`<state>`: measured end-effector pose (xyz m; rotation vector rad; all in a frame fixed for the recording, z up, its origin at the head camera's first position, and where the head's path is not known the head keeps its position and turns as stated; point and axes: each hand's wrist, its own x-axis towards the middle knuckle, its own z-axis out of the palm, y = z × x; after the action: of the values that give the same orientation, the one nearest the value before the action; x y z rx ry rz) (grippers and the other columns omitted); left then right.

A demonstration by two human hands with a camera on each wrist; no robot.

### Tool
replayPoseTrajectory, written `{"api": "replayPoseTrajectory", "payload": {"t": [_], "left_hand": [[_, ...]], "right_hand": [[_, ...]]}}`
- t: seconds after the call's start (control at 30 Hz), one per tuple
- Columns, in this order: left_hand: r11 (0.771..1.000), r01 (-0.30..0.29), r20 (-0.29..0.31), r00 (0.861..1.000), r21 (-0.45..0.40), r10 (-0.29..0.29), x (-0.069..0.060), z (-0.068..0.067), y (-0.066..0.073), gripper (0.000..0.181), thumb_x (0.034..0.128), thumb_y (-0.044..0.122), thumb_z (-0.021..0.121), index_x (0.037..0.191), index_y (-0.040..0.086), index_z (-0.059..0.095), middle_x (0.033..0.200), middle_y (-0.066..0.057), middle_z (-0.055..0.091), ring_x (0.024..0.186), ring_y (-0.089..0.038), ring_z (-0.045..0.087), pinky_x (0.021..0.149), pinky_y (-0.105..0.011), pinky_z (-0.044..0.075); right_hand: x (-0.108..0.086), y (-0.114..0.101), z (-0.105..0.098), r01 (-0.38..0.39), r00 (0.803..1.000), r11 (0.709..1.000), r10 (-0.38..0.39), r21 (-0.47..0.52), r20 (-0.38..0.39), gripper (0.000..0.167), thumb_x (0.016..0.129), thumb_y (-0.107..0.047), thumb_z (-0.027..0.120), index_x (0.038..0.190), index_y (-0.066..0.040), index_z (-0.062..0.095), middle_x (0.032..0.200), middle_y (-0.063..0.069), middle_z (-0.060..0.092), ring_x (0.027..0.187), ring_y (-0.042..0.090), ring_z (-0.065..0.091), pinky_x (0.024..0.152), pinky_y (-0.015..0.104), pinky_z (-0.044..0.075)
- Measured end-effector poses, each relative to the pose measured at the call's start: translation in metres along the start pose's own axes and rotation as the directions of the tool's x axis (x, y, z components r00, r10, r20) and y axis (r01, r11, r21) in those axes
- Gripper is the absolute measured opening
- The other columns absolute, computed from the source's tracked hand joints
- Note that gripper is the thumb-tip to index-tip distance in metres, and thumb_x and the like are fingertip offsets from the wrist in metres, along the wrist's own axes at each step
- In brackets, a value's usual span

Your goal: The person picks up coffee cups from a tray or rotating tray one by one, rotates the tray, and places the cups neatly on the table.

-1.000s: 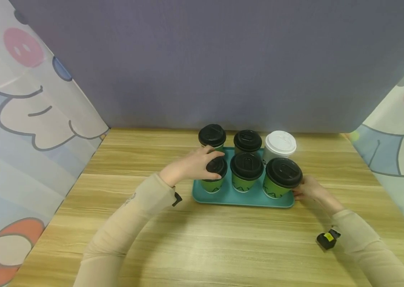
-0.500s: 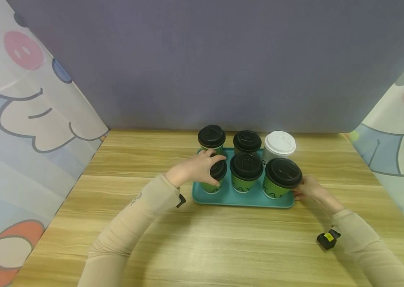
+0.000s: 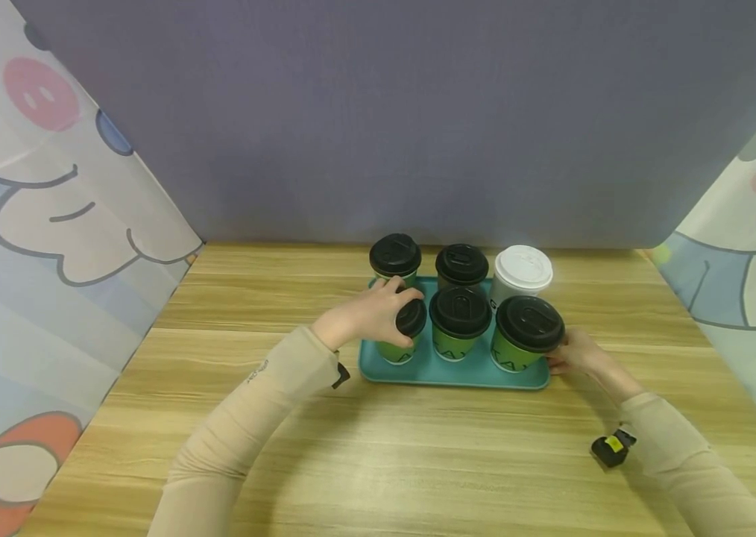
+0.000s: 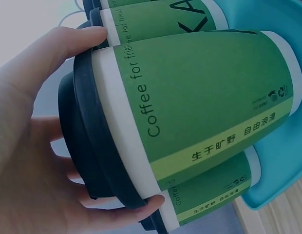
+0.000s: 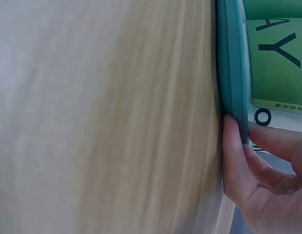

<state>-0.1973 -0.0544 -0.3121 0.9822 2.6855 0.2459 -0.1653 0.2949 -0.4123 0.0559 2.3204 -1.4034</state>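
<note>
A teal tray (image 3: 432,372) carries several lidded paper coffee cups in two rows. My left hand (image 3: 370,313) spans the black lid of the front-left green cup (image 3: 394,353); in the left wrist view, thumb and a finger touch opposite sides of the lid rim on this coffee cup (image 4: 209,97). At the tray's right end, my right hand (image 3: 582,352) pinches the rim, with fingers on both sides of the tray wall (image 5: 233,73) in the right wrist view. Beside it stands the front-right green cup (image 3: 515,354). The front-middle cup (image 3: 461,313) is upright too.
Behind are a black-lidded cup (image 3: 395,254), another black-lidded cup (image 3: 461,264) and a white-lidded cup (image 3: 523,267). The wooden table (image 3: 405,455) ends at a grey back panel (image 3: 418,134). Cartoon-printed curtains (image 3: 36,246) flank both sides.
The left hand has shifted slightly right and settled closer around the front-left cup's lid. My right hand has stayed at the tray's rim, and the cups stand where they stood.
</note>
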Motion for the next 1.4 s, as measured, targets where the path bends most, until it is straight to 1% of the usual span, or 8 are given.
{"api": "replayPoseTrajectory", "payload": {"t": [0.13,0.27,0.37,0.53,0.9,1.13,1.27,1.4], "left_hand": [[1.0,-0.008,-0.014,1.0,0.014,0.008,-0.002,-0.002,0.001,0.075,0.0716,0.042,0.069,0.135,0.019,0.036,0.131,-0.014,0.032,0.115,-0.032,0.036,0.088,-0.045,0.039],[1.0,-0.016,-0.018,1.0,0.024,0.016,-0.004,-0.005,0.001,0.075,0.0712,0.043,0.069,0.134,0.02,0.036,0.13,-0.014,0.032,0.114,-0.031,0.036,0.088,-0.043,0.039],[0.999,-0.028,-0.027,0.999,0.015,0.028,-0.007,-0.009,0.001,0.075,0.071,0.042,0.069,0.134,0.019,0.037,0.13,-0.014,0.032,0.113,-0.031,0.037,0.087,-0.041,0.04],[0.999,-0.04,-0.047,0.998,-0.009,0.039,-0.014,-0.017,0.001,0.074,0.0711,0.039,0.07,0.134,0.02,0.037,0.13,-0.014,0.032,0.115,-0.031,0.036,0.086,-0.041,0.041],[1.0,-0.004,-0.067,0.998,-0.022,0.003,-0.029,-0.036,-0.001,0.072,0.0721,0.038,0.069,0.134,0.022,0.036,0.133,-0.014,0.029,0.117,-0.033,0.032,0.088,-0.043,0.039],[0.999,0.022,-0.107,0.994,-0.023,-0.025,-0.038,-0.048,-0.011,0.075,0.0706,0.038,0.07,0.135,0.019,0.036,0.133,-0.013,0.029,0.119,-0.031,0.03,0.09,-0.044,0.037],[0.999,0.041,-0.116,0.992,-0.029,-0.044,-0.043,-0.056,-0.02,0.075,0.0709,0.037,0.069,0.134,0.017,0.036,0.133,-0.013,0.029,0.118,-0.031,0.028,0.09,-0.045,0.036],[0.998,0.057,-0.132,0.99,-0.006,-0.057,-0.048,-0.063,-0.03,0.074,0.0704,0.036,0.07,0.134,0.016,0.037,0.131,-0.013,0.032,0.112,-0.031,0.033,0.089,-0.045,0.036]], "right_hand": [[0.0,-0.001,0.0,0.004,1.0,1.0,-0.004,0.002,0.008,0.039,0.083,0.008,0.048,0.11,0.03,0.03,0.079,0.012,0.059,0.067,0.015,0.06,0.064,0.031,0.052],[0.0,0.0,0.001,0.005,1.0,1.0,-0.005,0.009,0.009,0.036,0.083,0.008,0.048,0.107,0.03,0.032,0.075,0.009,0.058,0.065,0.014,0.06,0.063,0.031,0.052],[0.0,0.0,0.001,0.003,1.0,1.0,-0.003,0.012,0.005,0.035,0.083,0.009,0.047,0.106,0.03,0.033,0.073,0.007,0.058,0.064,0.014,0.06,0.062,0.031,0.052],[0.001,0.002,0.0,0.003,1.0,1.0,-0.003,-0.002,0.004,0.037,0.083,0.008,0.048,0.109,0.03,0.032,0.077,0.011,0.058,0.065,0.014,0.06,0.062,0.031,0.052],[-0.001,-0.001,0.0,0.006,1.0,1.0,-0.006,-0.006,0.011,0.038,0.083,0.007,0.048,0.109,0.03,0.032,0.076,0.008,0.059,0.067,0.014,0.06,0.063,0.03,0.052],[-0.001,0.0,0.0,-0.002,1.0,1.0,0.002,-0.017,0.012,0.039,0.084,0.005,0.048,0.11,0.03,0.032,0.08,0.013,0.059,0.069,0.016,0.061,0.065,0.031,0.052],[0.0,0.001,0.0,-0.003,1.0,1.0,0.003,-0.009,0.015,0.039,0.084,0.005,0.048,0.11,0.029,0.032,0.079,0.013,0.058,0.068,0.015,0.06,0.065,0.03,0.052],[0.0,0.001,0.0,-0.001,1.0,1.0,0.001,0.013,0.015,0.039,0.084,0.006,0.047,0.11,0.03,0.031,0.077,0.011,0.058,0.066,0.014,0.06,0.064,0.03,0.052]]}}
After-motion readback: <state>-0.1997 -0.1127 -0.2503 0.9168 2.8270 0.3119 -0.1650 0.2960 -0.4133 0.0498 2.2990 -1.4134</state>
